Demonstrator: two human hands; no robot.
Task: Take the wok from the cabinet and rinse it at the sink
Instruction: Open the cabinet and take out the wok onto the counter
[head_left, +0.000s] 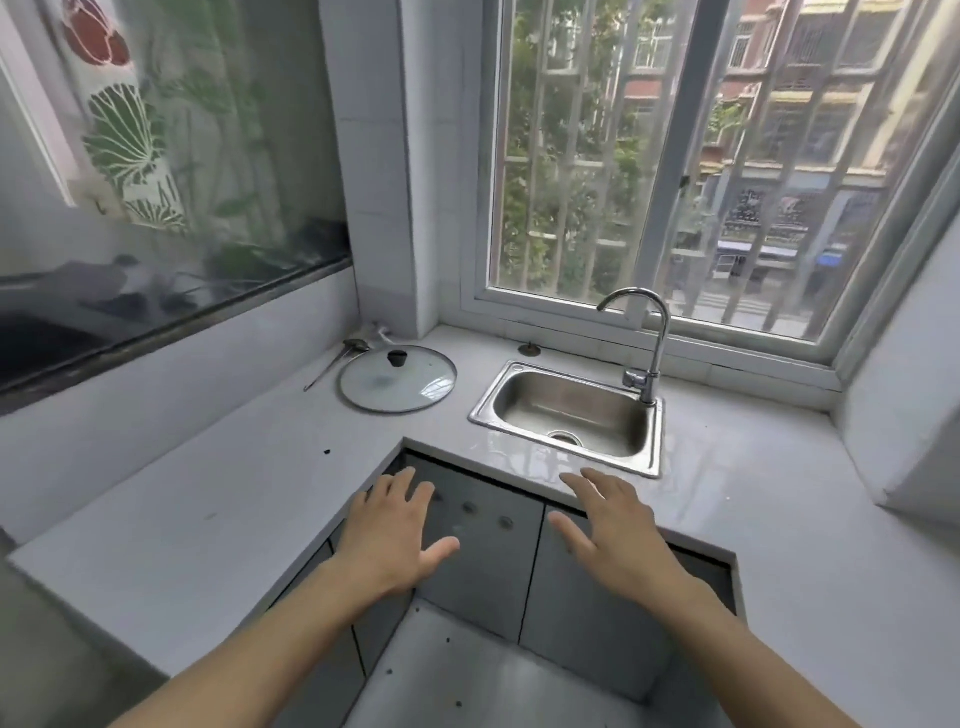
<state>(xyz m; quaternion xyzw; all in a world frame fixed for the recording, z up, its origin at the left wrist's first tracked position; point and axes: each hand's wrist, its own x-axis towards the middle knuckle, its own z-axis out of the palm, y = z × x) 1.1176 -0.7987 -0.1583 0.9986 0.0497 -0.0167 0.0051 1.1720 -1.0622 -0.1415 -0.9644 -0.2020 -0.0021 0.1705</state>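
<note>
A small steel sink (654, 441) with a curved chrome faucet (655, 343) is set into the white counter below the window. Under it are grey cabinet doors (488, 571), both closed. No wok is in view. My left hand (395, 535) hovers in front of the left door, fingers spread, holding nothing. My right hand (608, 525) hangs over the counter's front edge just below the sink, also spread and empty.
A glass pot lid (397, 379) with a black knob lies on the counter (208, 499) left of the sink, a long metal utensil (332, 364) beside it. A small plug (530, 348) sits behind the sink. A barred window (675, 156) fills the back wall.
</note>
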